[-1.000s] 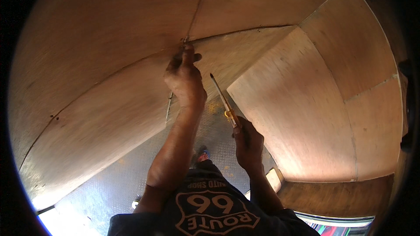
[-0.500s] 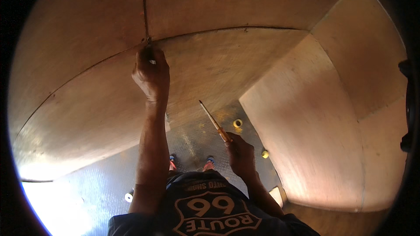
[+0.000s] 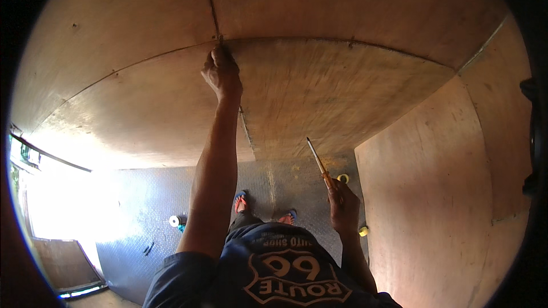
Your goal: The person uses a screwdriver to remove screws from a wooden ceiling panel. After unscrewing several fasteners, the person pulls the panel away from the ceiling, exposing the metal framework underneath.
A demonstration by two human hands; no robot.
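My left hand (image 3: 222, 74) is raised against the brown plywood wall panel (image 3: 319, 85), just below the spot where an upright seam (image 3: 210, 0) meets a long cross seam. Its fingers are curled together; whatever may be pinched in them is hidden. Lower and to the right, my right hand (image 3: 344, 208) grips a screwdriver (image 3: 317, 158) by its orange-brown handle. The metal shank points up and to the left, its dark tip apart from the panel.
Dark textured flooring (image 3: 142, 194) lies below, with my sandalled feet on it. A yellow tape roll (image 3: 343, 178) and another yellow roll (image 3: 363, 231) sit by the right panel (image 3: 422, 165). A white spool (image 3: 174, 221) is at left, near a bright opening (image 3: 68, 194).
The view has shifted, bringing more of the bright opening into sight at left. My left hand stays by the seam junction, its fingers turned slightly. My right hand still holds the screwdriver.
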